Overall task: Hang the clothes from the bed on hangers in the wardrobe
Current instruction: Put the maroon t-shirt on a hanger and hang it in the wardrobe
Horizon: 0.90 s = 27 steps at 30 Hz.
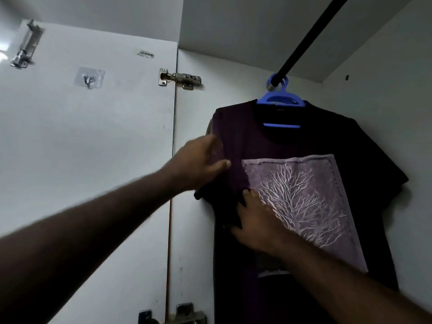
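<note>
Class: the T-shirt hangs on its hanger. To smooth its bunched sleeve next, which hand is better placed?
Left, probably. The left hand already rests at the T-shirt's bunched sleeve; the right hand lies flat lower down.

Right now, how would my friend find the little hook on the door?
Start at the open white wardrobe door on the left. The hook sits high up, between the long metal latch and the hinge. Only it sits on a clear square sticker.

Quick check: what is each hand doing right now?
Left hand: gripping the T-shirt sleeve, thumb in front.
Right hand: open, flat against the T-shirt front.
</note>
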Motion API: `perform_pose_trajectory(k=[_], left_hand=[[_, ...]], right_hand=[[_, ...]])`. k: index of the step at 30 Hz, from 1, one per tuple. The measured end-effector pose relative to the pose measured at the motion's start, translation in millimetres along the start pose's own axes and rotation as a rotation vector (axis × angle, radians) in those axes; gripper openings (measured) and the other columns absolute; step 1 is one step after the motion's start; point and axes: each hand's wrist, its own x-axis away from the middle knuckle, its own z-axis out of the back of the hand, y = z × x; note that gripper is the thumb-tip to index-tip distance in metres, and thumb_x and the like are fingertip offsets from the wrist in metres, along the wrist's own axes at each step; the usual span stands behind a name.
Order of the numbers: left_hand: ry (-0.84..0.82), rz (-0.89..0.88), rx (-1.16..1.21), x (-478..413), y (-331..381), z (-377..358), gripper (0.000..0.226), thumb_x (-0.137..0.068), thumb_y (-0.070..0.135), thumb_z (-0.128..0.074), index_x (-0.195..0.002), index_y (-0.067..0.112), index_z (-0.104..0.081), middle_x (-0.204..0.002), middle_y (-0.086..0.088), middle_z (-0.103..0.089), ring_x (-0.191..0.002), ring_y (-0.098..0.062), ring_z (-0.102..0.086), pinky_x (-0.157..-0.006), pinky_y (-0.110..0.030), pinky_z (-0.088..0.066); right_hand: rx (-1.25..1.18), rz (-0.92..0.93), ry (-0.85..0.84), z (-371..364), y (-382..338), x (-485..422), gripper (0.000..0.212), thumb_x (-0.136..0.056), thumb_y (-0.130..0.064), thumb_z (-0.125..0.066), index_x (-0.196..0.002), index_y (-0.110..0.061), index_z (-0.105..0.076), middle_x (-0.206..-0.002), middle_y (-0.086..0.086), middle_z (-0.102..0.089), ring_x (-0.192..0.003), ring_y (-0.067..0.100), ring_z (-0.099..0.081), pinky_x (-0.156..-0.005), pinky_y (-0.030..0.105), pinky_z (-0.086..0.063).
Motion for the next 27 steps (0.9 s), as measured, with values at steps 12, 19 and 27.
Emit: perform_pose_trajectory(k=[12,19,27], left_hand=[[-0.439,-0.43,-0.867,31.0,4.4,-43.6,0.033,-0.093,0.013,-0.043,-0.124,0.015,-0.055,-0.123,-0.004,-0.053,-0.111,-0.026,-0.05,-0.085,-0.037,-0.042],[-0.628,-0.252,-0.852,12.3,27.2,-33.2,0.025,-0.092,0.03,-0.051,-0.099,0.012,-0.065,-0.093,-0.008,-0.066,-0.079,-0.028,-0.062,-0.062,-0.031,-0.042],[-0.251,-0.428,-0.553,-34.1,24.3,-57.3,0.043,-0.088,0.049,-0.037,-0.101,0.021,-0.067,-0.102,-0.003,-0.061,-0.097,-0.027,-0.059,-0.073,-0.036,-0.046]], right_hand=[[-0.094,0.019,-0.005,-11.8,-1.4,11.4,0.063,-0.096,-0.046,-0.047,-0.152,-0.029,-0.022,-0.162,0.008,-0.006,-0.15,0.026,0.002,-0.114,0.054,-0.029],[-0.132,0.095,-0.027,-8.9,9.4,9.4,0.065,-0.09,-0.052,-0.055,-0.147,-0.027,-0.034,-0.159,0.009,-0.019,-0.147,0.029,-0.012,-0.113,0.051,-0.033],[-0.169,0.093,0.19,31.7,47.0,26.7,0.043,-0.085,-0.052,-0.041,-0.102,-0.016,-0.057,-0.105,0.004,-0.06,-0.099,0.022,-0.055,-0.086,0.042,-0.047]])
